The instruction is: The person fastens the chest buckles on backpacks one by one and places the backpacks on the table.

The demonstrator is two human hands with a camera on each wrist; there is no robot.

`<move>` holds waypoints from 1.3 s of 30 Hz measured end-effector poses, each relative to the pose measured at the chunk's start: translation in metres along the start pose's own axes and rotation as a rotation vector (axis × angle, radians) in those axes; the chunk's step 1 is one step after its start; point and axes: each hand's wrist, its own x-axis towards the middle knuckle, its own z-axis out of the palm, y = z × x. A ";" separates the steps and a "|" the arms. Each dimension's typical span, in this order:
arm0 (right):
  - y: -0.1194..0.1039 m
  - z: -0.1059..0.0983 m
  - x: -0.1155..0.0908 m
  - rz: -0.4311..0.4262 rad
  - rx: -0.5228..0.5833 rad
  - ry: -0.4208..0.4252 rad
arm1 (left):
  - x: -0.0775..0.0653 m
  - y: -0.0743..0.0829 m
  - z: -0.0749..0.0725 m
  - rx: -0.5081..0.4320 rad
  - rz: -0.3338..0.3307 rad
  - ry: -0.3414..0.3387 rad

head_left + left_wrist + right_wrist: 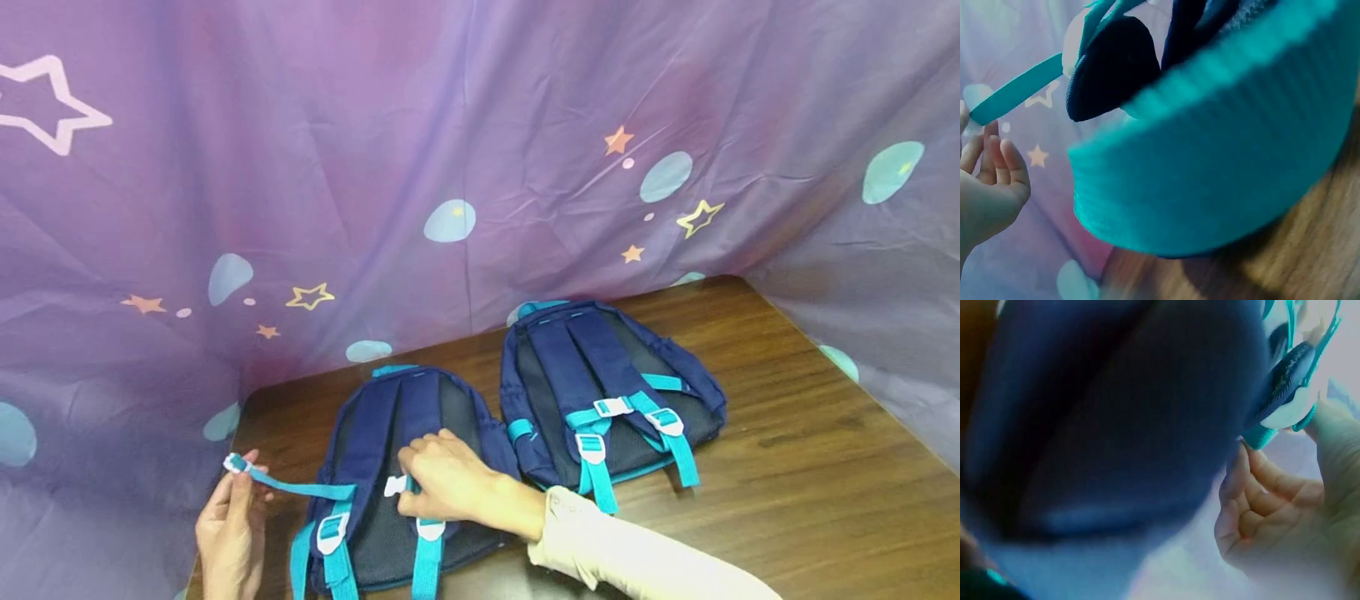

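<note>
A navy backpack [363, 446] with teal webbing lies on the table, its shoulder straps facing up. At its left, my left hand [232, 529] pinches the end of a teal chest strap [300, 487] by its white buckle half [234, 463], drawing the strap out sideways. In the left wrist view the strap [1019, 89] runs taut to the fingers. Over the right shoulder strap, my right hand [457, 483] has its fingers curled round a short teal strap, and a white buckle half [394, 485] sticks out leftward. The palm side of the right hand is hidden in the head view.
A second navy backpack [600, 375] lies close on the right, its white chest buckle [612, 407] joined. The brown wooden table [795, 417] extends to the right. Behind and beside it hangs a purple cloth [390, 167] with stars.
</note>
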 end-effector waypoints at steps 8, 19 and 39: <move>0.010 -0.007 0.000 -0.055 -0.031 -0.006 | 0.004 -0.003 0.006 0.843 0.279 -0.298; 0.013 -0.012 0.004 -0.141 -0.016 0.104 | -0.010 0.000 0.023 1.146 0.468 -0.720; 0.010 -0.013 0.009 -0.159 -0.036 0.073 | -0.013 -0.001 0.044 1.156 0.425 -0.801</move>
